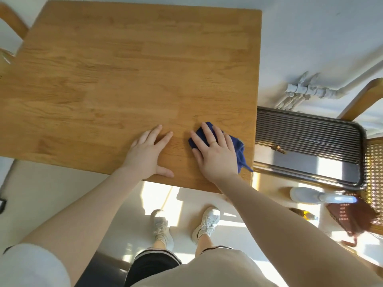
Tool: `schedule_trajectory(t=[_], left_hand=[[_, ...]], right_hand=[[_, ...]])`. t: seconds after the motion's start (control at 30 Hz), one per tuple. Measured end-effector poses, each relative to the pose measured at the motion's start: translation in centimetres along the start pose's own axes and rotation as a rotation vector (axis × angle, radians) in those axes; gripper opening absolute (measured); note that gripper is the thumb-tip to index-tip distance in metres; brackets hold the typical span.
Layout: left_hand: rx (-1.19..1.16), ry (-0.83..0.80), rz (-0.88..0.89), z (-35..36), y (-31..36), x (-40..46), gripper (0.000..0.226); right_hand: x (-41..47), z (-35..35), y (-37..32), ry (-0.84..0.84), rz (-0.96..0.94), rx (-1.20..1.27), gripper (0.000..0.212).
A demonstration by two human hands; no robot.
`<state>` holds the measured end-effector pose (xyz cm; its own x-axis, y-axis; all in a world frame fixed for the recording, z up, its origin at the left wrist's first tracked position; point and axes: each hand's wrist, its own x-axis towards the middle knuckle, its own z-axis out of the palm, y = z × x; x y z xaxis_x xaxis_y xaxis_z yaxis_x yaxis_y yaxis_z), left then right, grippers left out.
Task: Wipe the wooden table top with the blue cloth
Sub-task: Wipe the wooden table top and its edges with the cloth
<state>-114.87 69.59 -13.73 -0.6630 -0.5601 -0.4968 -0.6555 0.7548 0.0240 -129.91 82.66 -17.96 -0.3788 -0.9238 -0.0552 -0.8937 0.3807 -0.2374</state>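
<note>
A person stands at the near edge of a table (124, 69), both hands flat on its top near the near right corner. The left hand (148, 151) rests on bare wood; just to its right, the right hand (215, 152) lies on a cloth (240, 150), which spreads out from under it toward the table's right edge. Right of the table stands a slatted rack (306, 131), with a chair (373, 162) beyond it. On the floor before the rack lies what may be a spray bottle (310, 195). The person's shoes (207, 222) sit below the table's near edge.
</note>
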Motion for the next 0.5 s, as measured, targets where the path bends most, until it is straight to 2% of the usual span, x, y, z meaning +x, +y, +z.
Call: schedule_trajectory(t=[0.07,0.27,0.37,0.5], left_hand=[[0.010,0.013,0.006,0.2,-0.2,-0.1,0.121],[0.003,0.022,0.041,0.1,-0.4,-0.1,0.121],[0.002,0.035,0.058,0.2,-0.6,0.1,0.121],[-0.145,0.026,0.067,0.5,-0.8,0.1,0.120]], right_hand=[[-0.2,0.4,-1.0,0.013,0.018,0.001,0.047],[-7.6,1.3,-1.0,0.040,-0.127,-0.038,0.044],[-6.8,1.1,-0.9,0.041,-0.141,-0.040,0.043],[-0.2,1.1,-3.3,0.089,0.126,0.027,0.043]])
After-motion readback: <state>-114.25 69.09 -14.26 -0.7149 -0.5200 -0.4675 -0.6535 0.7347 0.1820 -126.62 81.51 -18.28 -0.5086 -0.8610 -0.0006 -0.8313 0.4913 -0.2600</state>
